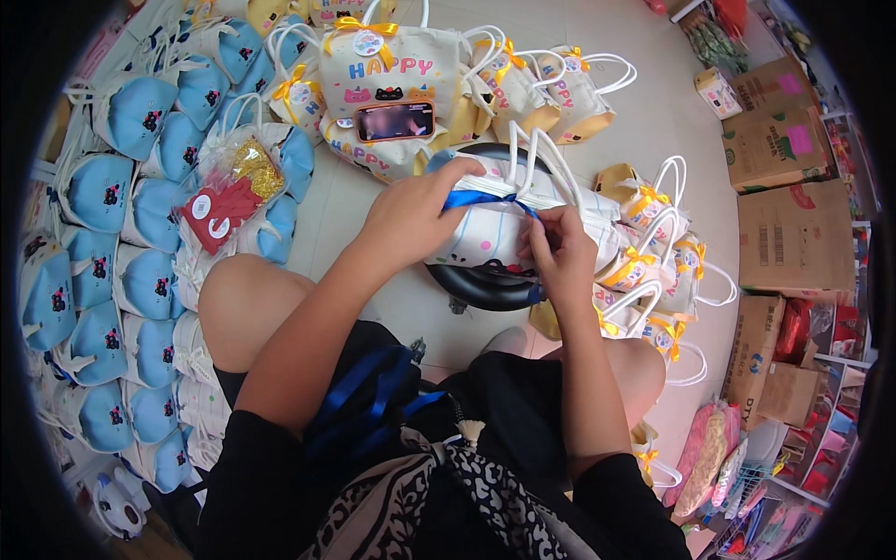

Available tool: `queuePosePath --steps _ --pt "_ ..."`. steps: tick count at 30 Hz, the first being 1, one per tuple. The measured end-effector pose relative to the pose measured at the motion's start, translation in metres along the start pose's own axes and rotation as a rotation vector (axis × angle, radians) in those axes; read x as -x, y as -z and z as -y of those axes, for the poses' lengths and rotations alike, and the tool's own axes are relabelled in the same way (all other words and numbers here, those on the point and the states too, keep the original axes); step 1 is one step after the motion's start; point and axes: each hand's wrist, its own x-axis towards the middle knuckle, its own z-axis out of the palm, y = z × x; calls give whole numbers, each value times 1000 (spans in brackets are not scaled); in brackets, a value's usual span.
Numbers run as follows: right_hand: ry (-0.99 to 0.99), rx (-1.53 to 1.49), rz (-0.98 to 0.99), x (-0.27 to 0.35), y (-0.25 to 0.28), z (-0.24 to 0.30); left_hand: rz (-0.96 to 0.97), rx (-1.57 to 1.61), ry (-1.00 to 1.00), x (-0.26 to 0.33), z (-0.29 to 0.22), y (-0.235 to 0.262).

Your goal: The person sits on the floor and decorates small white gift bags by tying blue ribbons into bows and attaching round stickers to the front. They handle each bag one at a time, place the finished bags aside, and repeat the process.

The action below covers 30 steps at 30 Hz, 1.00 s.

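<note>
the left hand (415, 217) presses closed over the top of a white gift bag (495, 233) lying on a black round stool (481, 285) at the centre, pinning a blue ribbon (485, 198), while the right hand (560, 252) pinches the ribbon's other end just right of it. to tie well, the person should probably keep the ribbon taut and flat across the gathered neck, clear of the white handles (546, 168). finished blue bags (103, 191) lie far left, yellow-bowed ones (653, 252) right.
</note>
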Motion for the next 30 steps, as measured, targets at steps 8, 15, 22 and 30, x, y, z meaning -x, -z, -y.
queuePosePath --steps 8,15,22,30 --pt "637 453 -53 -5 3 6 -336 -188 -314 -1 -19 -24" --pt "634 254 236 -10 10 16 -367 -63 -227 -9 -17 -47" --pt "-82 -324 34 -23 0 14 -385 -100 -261 -9 -14 -49" --pt "-45 -423 31 -25 -13 21 -388 -75 -293 -10 -2 -46"
